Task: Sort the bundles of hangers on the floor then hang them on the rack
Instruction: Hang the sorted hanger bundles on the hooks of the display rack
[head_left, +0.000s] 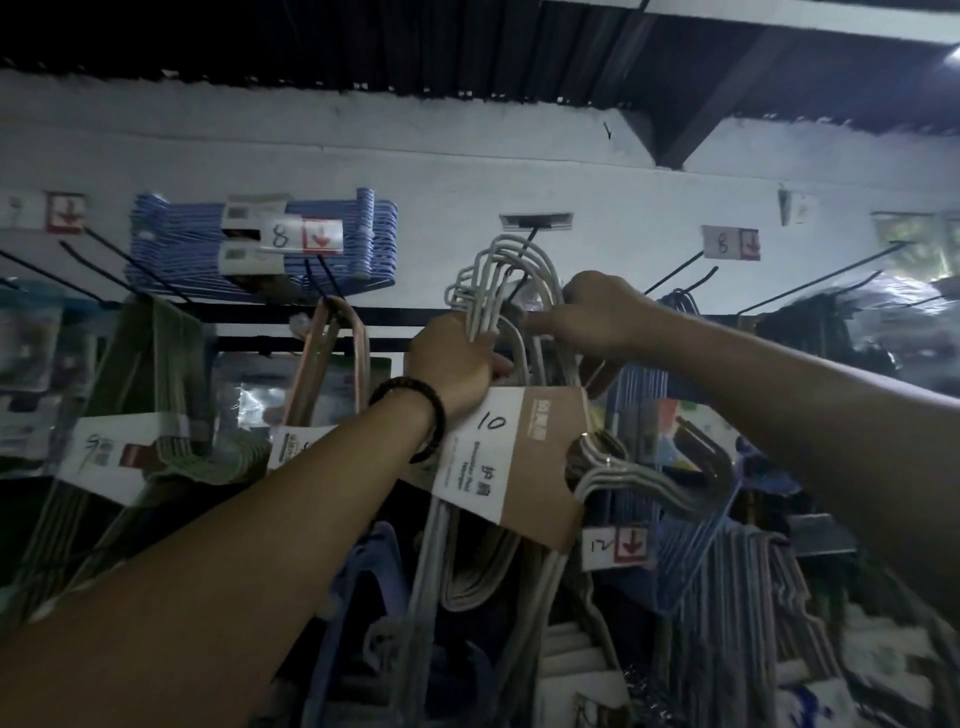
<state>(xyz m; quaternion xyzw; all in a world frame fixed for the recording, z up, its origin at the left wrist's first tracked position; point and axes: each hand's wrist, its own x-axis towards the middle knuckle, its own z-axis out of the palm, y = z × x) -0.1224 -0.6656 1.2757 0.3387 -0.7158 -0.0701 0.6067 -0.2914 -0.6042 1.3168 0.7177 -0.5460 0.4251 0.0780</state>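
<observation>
Here, the grey hanger bundle (519, 462) is held high against the rack (249, 314), long axis hanging down, hooks (498, 265) uppermost. Its necks are gripped by the left hand (452, 364), fingers curled round them. The hooks' right side is pinched by the right hand (592, 317), which is nearer the black peg (521, 262). The peg is seen just behind the hooks, pointing nearward; whether it is threaded cannot be told.

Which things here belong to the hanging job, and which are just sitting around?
In the job: grey hanger bundle, gripped by left hand and right hand; rack rail.
Just around: blue hangers, pink hangers, green hangers, price tag.
</observation>
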